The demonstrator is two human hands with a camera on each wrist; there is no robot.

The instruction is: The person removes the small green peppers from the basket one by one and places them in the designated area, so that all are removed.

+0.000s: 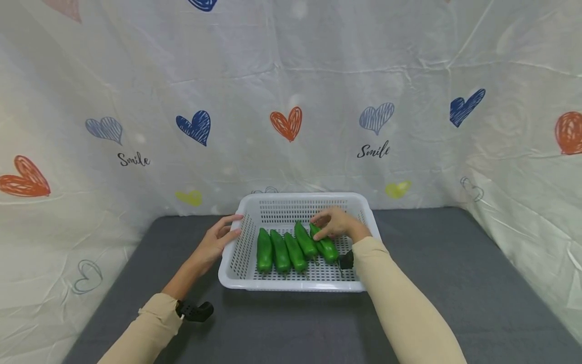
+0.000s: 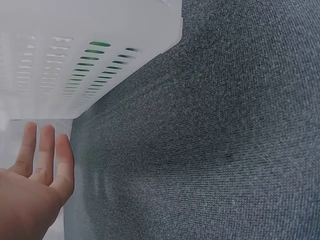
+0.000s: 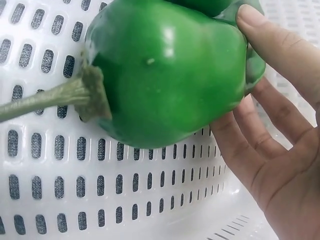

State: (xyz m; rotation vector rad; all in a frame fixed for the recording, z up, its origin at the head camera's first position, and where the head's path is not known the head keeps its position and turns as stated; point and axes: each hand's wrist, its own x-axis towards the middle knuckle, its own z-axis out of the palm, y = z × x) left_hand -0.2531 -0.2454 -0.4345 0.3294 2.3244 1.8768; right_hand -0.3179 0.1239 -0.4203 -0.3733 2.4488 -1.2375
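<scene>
A white perforated plastic basket (image 1: 295, 285) holds several green peppers (image 1: 281, 252) lying side by side, stems toward the near side. My right hand (image 1: 336, 222) reaches into it and grips the rightmost green pepper (image 1: 328, 249) near its far end. In the right wrist view, the thumb lies on one side of this pepper (image 3: 165, 75) and fingers on the other; its stem points left. At the basket's left rim, my left hand (image 1: 214, 242) has its fingertips right at the edge. The left wrist view shows three fairly straight fingers (image 2: 46, 150) beside the basket wall.
The basket stands on a dark grey cloth-covered table (image 1: 291, 328). Behind it and at both sides hangs a white curtain (image 1: 318, 91) printed with hearts and "Smile". A black wrist camera (image 1: 195, 311) sits on the left wrist.
</scene>
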